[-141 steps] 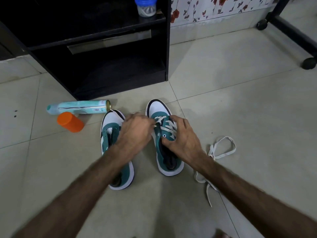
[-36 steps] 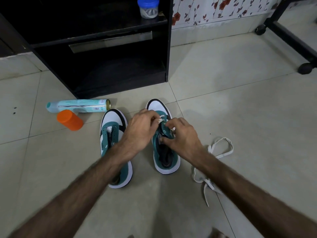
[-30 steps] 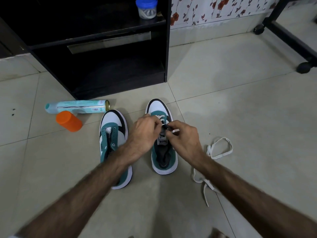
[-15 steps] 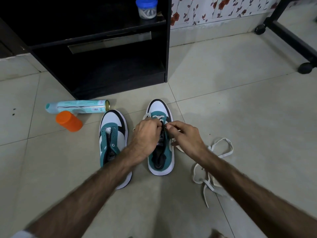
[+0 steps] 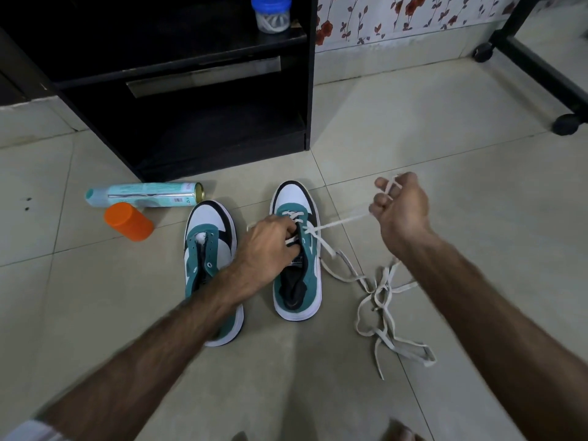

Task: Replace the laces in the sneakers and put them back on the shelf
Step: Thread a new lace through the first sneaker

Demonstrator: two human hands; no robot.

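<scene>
Two teal, white and black sneakers stand side by side on the tiled floor. The left sneaker [image 5: 208, 246] has bare eyelets. On the right sneaker [image 5: 297, 275] a white lace [image 5: 342, 221] crosses the front eyelets. My left hand [image 5: 270, 246] grips that sneaker's upper at the laced part. My right hand [image 5: 402, 206] is raised to the right of the shoe, fingers curled round the lace, which runs taut from the eyelets. A loose tangle of white lace [image 5: 381, 300] lies on the floor to the right.
A black shelf unit [image 5: 191, 90] stands behind the sneakers, with a blue-lidded jar [image 5: 271, 12] on its upper board. A teal spray can [image 5: 143, 194] and its orange cap [image 5: 127, 221] lie at the left. A black wheeled frame [image 5: 541, 68] stands at the far right.
My right hand has pulled away from the right sneaker up and to the right, drawing the lace taut through the eyelets. My left hand stays on the shoe.
</scene>
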